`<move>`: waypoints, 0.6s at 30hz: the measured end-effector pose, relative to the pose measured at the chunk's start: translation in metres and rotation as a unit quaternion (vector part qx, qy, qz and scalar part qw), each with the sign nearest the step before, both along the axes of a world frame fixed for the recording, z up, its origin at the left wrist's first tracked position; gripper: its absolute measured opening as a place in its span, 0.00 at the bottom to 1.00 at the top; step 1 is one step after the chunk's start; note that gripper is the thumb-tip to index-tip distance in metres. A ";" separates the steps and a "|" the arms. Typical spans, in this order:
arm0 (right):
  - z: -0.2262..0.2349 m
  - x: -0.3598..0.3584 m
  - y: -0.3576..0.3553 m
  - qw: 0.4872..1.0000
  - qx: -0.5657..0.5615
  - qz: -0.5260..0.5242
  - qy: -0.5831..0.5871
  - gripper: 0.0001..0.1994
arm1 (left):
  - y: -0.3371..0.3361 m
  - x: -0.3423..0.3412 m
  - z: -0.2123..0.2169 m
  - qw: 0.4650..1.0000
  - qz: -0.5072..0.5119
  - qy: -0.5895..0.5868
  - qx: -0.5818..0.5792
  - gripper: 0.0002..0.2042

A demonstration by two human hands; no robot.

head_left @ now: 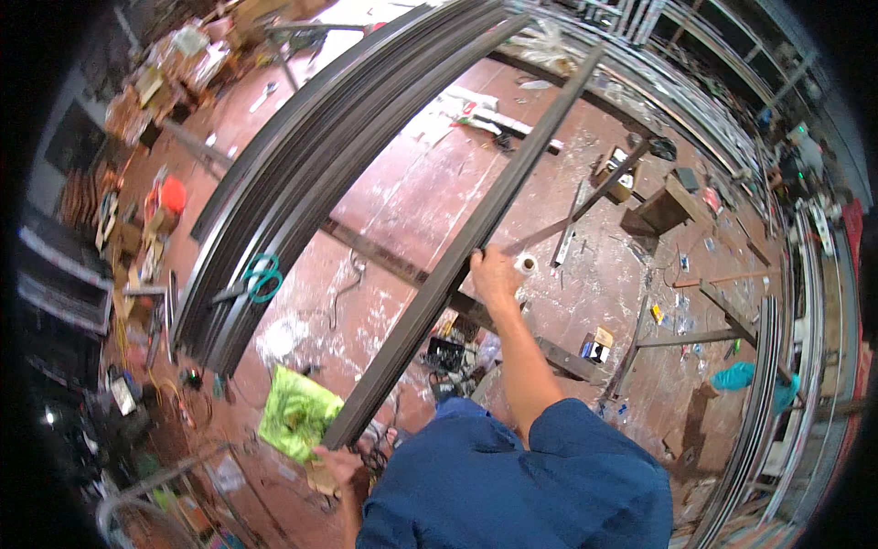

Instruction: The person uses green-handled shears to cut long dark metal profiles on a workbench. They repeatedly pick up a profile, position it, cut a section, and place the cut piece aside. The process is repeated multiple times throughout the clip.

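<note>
A long dark metal profile lies slantwise in front of me across a crossbar of the rack. My left hand grips its near end, fingers partly hidden. Farther along, my right hand is closed on the right edge of the same profile, its fingertips curled out of sight. To the left rests a stack of similar dark profiles. On the stack's near end lie scissors with teal handles. A small white roll shows just beside my right wrist.
A bright green bag lies by the profile's near end. The rack's dark crossbar runs below the profiles. Bundled bars stand along the right side. Boxes, tools and scraps litter the reddish floor, with a wooden box at the right.
</note>
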State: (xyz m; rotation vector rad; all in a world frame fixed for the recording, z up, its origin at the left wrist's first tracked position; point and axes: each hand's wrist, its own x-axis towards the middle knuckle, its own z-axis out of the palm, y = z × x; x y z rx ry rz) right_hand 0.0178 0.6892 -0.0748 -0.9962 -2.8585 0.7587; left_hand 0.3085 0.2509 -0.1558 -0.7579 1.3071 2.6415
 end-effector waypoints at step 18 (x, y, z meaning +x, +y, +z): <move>-0.028 -0.001 0.012 0.991 -0.009 0.023 0.135 0.18 | 0.020 -0.011 0.018 0.966 0.080 -0.120 -0.212 0.34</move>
